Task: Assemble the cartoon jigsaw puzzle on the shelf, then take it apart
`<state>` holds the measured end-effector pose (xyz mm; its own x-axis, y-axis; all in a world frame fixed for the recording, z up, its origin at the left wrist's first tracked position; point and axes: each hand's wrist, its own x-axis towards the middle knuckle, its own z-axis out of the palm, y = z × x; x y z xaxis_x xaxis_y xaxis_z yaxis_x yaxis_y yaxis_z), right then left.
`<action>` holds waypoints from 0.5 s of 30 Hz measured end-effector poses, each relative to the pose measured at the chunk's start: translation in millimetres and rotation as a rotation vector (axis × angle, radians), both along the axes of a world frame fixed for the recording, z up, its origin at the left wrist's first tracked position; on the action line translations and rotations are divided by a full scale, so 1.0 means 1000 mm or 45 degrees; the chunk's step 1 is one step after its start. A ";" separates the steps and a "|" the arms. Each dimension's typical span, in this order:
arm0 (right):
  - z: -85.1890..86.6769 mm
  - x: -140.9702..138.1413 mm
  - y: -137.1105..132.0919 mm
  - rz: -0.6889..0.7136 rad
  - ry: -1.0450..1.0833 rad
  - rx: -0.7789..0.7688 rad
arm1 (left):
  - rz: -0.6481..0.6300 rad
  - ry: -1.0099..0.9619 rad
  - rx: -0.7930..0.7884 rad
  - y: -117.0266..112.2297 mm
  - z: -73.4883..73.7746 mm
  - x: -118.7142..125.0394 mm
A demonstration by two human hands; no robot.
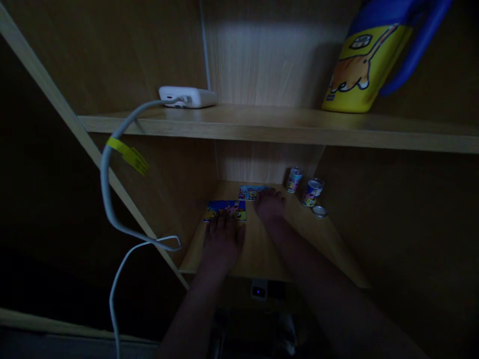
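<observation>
Both my hands reach into a dim wooden compartment under a shelf. My left hand [223, 235] lies flat on the lower board [258, 254], fingers spread, fingertips on a colourful cartoon puzzle piece [224, 210]. My right hand [270, 205] rests fingers down on the near edge of a second cartoon piece [250, 191] further back. Whether its fingers pinch that piece is hidden in the dark.
Two small printed cans [294, 179] [312, 192] and a round lid [320, 211] stand at the back right. On the upper shelf [262, 124] sit a white charger [187, 96] with a grey cable [107, 184] and a yellow-blue jug [368, 65].
</observation>
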<state>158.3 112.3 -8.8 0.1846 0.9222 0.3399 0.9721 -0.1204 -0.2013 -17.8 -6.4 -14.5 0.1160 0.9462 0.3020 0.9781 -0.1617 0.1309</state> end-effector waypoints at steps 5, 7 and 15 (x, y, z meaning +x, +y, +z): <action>-0.007 0.008 -0.014 -0.161 0.021 0.080 | 0.043 0.051 -0.093 0.003 0.002 0.002; -0.008 0.014 -0.024 -0.148 0.036 0.099 | 0.030 0.033 -0.175 0.006 0.004 0.002; -0.009 0.035 -0.071 -0.078 0.014 0.111 | -0.006 -0.003 -0.390 0.029 0.012 0.002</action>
